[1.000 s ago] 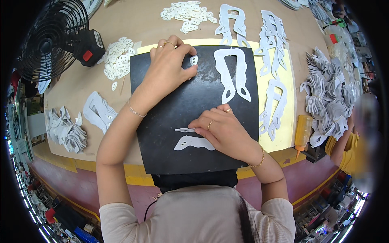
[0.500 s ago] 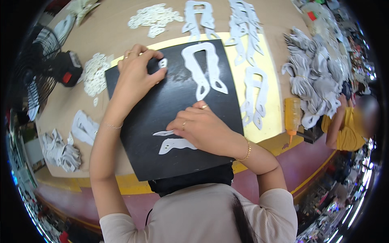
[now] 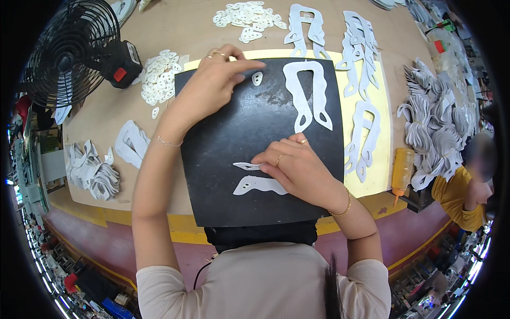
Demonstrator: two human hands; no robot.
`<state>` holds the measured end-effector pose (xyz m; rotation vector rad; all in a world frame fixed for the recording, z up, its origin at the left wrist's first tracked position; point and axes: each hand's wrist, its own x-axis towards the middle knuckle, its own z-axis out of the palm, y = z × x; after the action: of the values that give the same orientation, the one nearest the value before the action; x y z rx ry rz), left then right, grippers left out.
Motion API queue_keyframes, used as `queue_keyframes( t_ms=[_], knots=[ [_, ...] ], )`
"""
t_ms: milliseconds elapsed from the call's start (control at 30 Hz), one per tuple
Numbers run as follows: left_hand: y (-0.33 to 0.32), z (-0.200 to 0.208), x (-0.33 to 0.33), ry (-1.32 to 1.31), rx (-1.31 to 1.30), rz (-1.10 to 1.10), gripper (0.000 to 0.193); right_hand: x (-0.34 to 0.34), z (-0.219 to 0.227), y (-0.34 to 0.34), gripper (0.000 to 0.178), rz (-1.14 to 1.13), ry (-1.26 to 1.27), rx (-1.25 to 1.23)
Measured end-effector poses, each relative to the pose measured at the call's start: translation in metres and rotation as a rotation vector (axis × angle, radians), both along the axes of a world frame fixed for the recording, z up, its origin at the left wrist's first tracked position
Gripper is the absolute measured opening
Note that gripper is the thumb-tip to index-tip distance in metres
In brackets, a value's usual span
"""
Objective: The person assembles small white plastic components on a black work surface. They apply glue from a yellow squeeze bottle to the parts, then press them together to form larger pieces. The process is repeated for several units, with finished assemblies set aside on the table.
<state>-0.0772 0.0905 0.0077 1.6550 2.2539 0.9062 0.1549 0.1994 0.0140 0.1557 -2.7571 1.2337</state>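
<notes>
A black board lies in front of me, tilted slightly. Near its far left part rests a small white oval piece with holes. My left hand is just beside this oval, holding nothing, index finger stretched out and thumb apart. My right hand pinches a thin white cut strip low over the board. Just below it lies a flat white wavy strip with small holes at its end; my hand hides whether the two strips join. A white U-shaped cut piece lies at the board's far right.
Heaps of small oval pieces lie left and far. More U-shaped pieces rest on a yellow sheet. Bundled white pieces, an orange bottle and a person are right; a black fan stands left.
My left thumb and fingers have let go of the small oval piece, which now lies on the board. My right hand keeps its pinch on the strip. The whole view has shifted.
</notes>
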Motion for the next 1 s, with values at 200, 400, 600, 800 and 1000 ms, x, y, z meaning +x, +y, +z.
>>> queue_keyframes(
  t_ms=[200, 400, 600, 800, 1000],
  knots=[
    [0.016, 0.004, -0.001, 0.109, -0.095, 0.004, 0.023, 0.001, 0.000, 0.001, 0.010, -0.008, -0.025, 0.006],
    [0.014, -0.002, 0.013, 0.142, -0.077, 0.151, 0.027, 0.000, 0.001, 0.001, 0.010, 0.008, -0.038, 0.003],
    [0.007, 0.004, 0.016, 0.058, -0.137, 0.081, 0.021, 0.000, 0.001, 0.000, 0.010, 0.001, -0.014, -0.010],
    [-0.011, 0.013, 0.028, -0.005, -0.147, 0.018, 0.026, 0.001, 0.001, 0.002, 0.009, -0.002, -0.017, -0.008],
    [-0.014, 0.016, 0.009, 0.130, -0.161, -0.010, 0.031, -0.001, 0.002, 0.002, 0.009, 0.023, -0.052, -0.011]
  ],
)
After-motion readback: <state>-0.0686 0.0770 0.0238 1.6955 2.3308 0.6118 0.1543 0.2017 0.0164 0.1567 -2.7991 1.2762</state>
